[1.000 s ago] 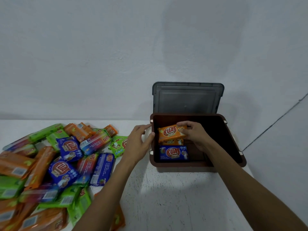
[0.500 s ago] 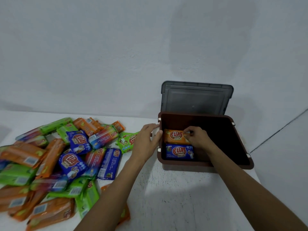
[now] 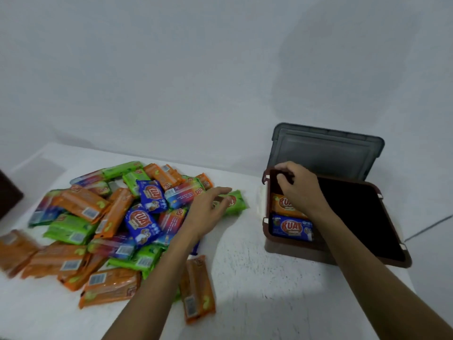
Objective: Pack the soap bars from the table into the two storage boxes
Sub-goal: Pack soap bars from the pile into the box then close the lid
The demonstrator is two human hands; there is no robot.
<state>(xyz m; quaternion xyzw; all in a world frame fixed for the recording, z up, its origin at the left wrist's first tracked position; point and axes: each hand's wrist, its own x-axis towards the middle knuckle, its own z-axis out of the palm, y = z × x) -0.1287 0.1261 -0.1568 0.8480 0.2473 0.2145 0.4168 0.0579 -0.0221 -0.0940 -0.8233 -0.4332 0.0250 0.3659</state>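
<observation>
Two soap bars are in the brown storage box (image 3: 289, 243): orange bar (image 3: 284, 204) at the far-left, blue bar (image 3: 291, 228) in front of it, touching. The rest of the box looks dark. Grey lid (image 3: 326, 153) is up against the wall. Right hand (image 3: 299, 190) is inside the box above the orange bar, fingers curled; can't tell if it grips anything. Left hand (image 3: 208, 212) is flat, fingers spread and holding nothing, over a green bar (image 3: 235, 202) at the right edge of the soap pile (image 3: 110, 229). White table (image 3: 257, 278).
</observation>
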